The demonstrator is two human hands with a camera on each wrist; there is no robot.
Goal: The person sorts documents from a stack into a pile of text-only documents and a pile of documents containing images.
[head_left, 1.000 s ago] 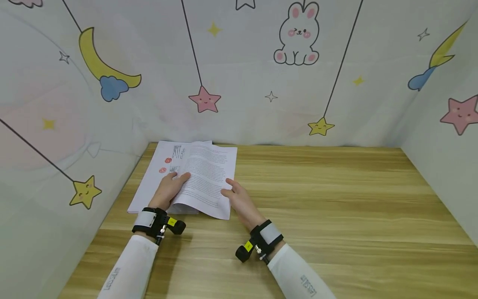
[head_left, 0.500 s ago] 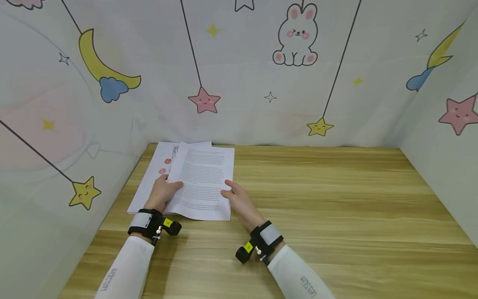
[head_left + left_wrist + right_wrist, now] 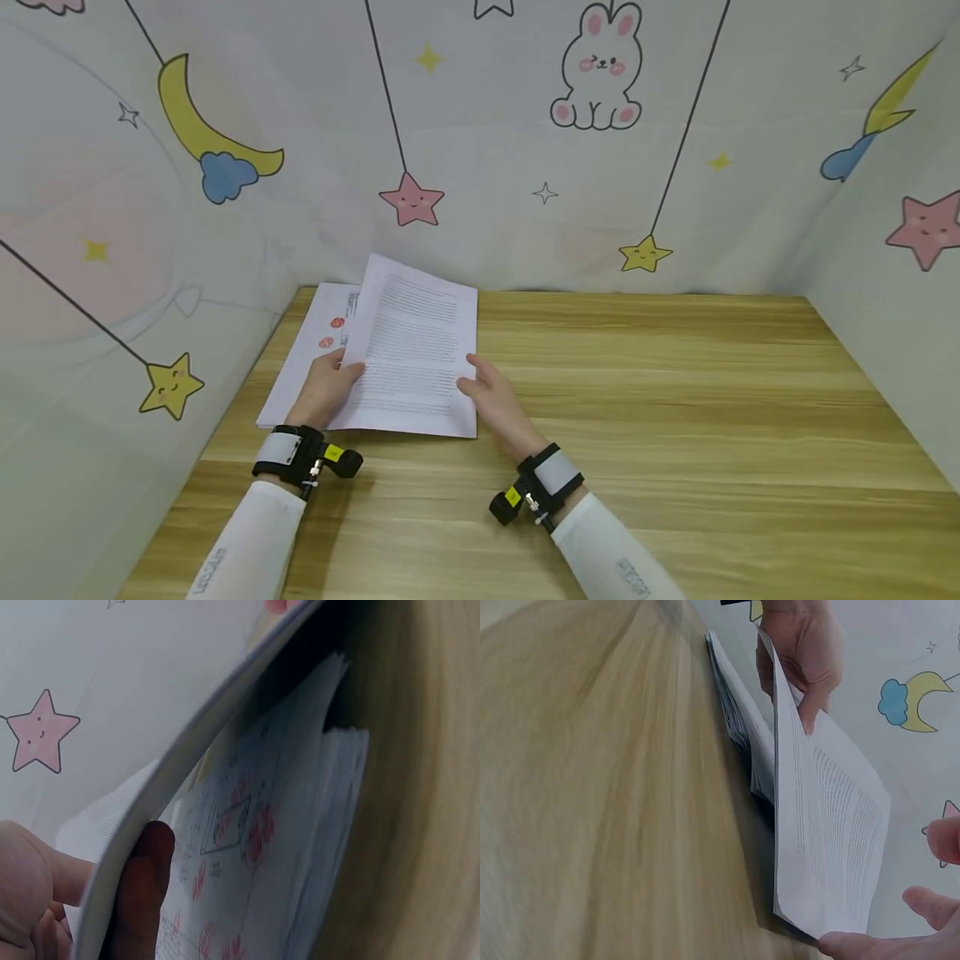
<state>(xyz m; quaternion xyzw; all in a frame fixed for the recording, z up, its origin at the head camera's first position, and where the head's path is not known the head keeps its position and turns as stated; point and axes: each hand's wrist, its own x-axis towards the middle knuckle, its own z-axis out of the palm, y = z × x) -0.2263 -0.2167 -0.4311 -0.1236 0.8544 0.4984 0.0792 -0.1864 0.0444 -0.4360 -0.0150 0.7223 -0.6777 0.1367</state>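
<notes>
My left hand [image 3: 321,390] grips the left edge of a sheaf of printed paper [image 3: 412,350], its thumb on the printed face and its fingers behind. The sheaf stands tilted up, its far edge raised off the table. At its right edge my right hand [image 3: 504,408] has spread fingers. In the right wrist view one fingertip [image 3: 840,943] touches the sheaf's edge, while other fingers [image 3: 930,904] stand apart. Under and left of the sheaf lies a pile of papers [image 3: 296,383] with red round stamps, partly hidden. The left wrist view shows more stamps on this pile.
The wood-grain table [image 3: 637,400] stretches to the right of the papers. A white fabric wall [image 3: 510,242] with cartoon prints closes off the back, and similar walls stand at both sides. Both wrists wear black straps with small cameras.
The sheaf's far edge has risen and its curl has flattened. My left hand has slid slightly down and left along the edge; my right hand has shifted a little to the right.
</notes>
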